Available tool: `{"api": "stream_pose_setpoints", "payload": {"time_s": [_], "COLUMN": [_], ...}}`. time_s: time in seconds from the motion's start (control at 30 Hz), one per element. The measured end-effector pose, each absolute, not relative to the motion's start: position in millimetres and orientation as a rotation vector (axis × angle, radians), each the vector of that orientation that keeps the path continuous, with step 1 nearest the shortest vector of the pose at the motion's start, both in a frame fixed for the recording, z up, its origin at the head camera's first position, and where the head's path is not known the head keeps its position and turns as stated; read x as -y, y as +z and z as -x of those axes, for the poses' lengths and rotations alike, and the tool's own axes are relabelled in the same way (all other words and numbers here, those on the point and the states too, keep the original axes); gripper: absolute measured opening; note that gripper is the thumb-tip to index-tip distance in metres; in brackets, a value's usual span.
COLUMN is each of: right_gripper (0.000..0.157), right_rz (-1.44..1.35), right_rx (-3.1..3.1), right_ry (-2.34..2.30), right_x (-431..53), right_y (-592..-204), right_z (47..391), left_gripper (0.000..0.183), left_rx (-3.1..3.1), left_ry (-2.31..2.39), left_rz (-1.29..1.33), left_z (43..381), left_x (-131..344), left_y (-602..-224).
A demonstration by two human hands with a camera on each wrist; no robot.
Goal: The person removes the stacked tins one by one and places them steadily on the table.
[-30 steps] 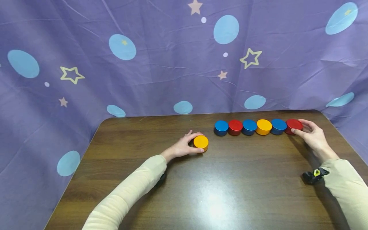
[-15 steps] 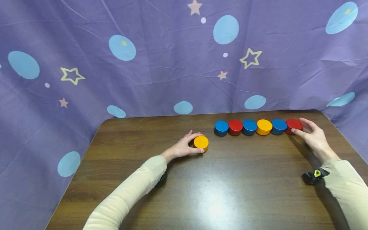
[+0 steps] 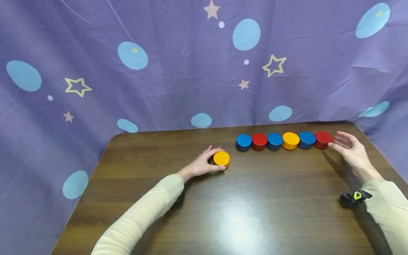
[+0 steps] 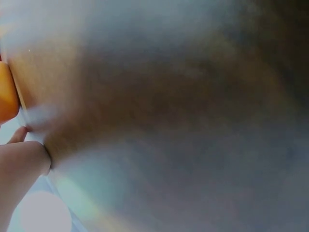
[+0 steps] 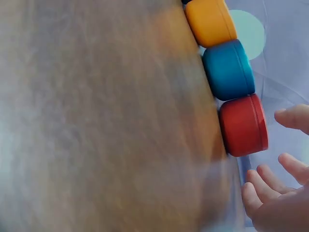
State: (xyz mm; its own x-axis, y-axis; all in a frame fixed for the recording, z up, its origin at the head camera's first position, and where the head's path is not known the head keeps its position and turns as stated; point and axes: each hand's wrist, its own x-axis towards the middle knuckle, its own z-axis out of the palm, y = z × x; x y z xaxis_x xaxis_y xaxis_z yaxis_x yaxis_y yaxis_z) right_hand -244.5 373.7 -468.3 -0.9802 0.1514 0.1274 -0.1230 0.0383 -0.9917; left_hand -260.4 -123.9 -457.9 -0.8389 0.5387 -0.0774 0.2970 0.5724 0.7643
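Note:
In the head view my left hand holds a yellow round tin between thumb and fingers, low over the table left of a row of tins. At the left edge of the left wrist view, part of that yellow tin and some of the hand appear. My right hand is beside the red tin that ends the row on the right. Its fingers are spread and, in the right wrist view, stand apart from the red tin.
Leftward from that red tin run a blue tin, a yellow one, a blue one, a red one and another blue one. They line the back of the brown wooden table. Behind hangs a purple patterned cloth.
My right hand has let go of the red tin at the row's end and drawn back to the right. The left hand keeps its hold on the yellow tin. The head view shifts slightly.

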Motion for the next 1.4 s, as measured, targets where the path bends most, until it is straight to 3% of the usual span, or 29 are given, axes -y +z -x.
{"api": "stream_pose_setpoints", "payload": {"time_s": [0.2, 0.77, 1.4], "right_gripper": [0.04, 0.053, 0.06], "right_rz": [0.006, -0.257, -0.431], "right_rx": [2.15, 2.436, 2.672], "right_ry": [1.999, 1.471, 0.939], "right_x": [-377, -361, -346], "right_y": [-459, -427, -427], "right_z": [239, 229, 204], "left_gripper": [0.06, 0.062, 0.064], "left_rx": [-2.545, -2.77, -2.853], "left_ry": [1.129, 1.144, 1.168], "left_rz": [-0.66, -0.537, -0.506], "left_z": [258, 266, 289], "left_x": [121, 106, 109], "left_y": [-461, -455, -451]}}
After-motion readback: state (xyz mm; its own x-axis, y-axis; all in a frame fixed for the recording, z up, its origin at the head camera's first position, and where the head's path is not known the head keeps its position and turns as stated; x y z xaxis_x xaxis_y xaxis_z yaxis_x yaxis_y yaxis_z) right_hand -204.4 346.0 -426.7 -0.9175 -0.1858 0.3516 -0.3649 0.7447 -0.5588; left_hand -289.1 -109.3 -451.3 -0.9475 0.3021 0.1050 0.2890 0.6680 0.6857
